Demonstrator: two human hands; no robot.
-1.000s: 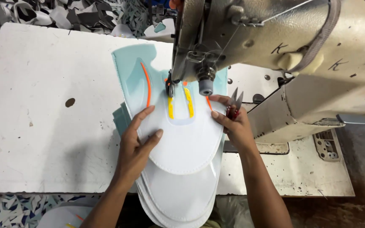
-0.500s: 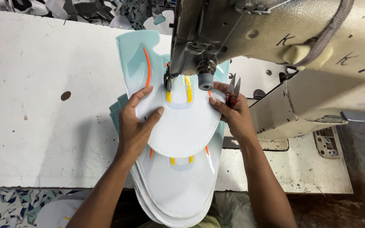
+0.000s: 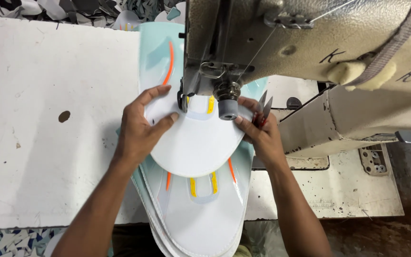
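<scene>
Stitching looks to be at an early pass on the top white panel, which lies at the centre of the frame with its far edge tucked under the needle foot of the sewing machine. We judge most of its rounded rim unsewn, since no seam shows along the near curve, while the panels in the stack beneath, running to the bottom edge, already carry stitched borders and orange and yellow stripes. Our left hand rests flat on the panel's left side, fingers spread and pressing it to the pile, the forearm coming up from the lower left. Our right hand pinches the panel's right edge with thumb and fingertips closed on it, and grips small thread snips against the palm, blades pointing up-frame. All sits on a white table; fabric offcuts lie along the top edge.
</scene>
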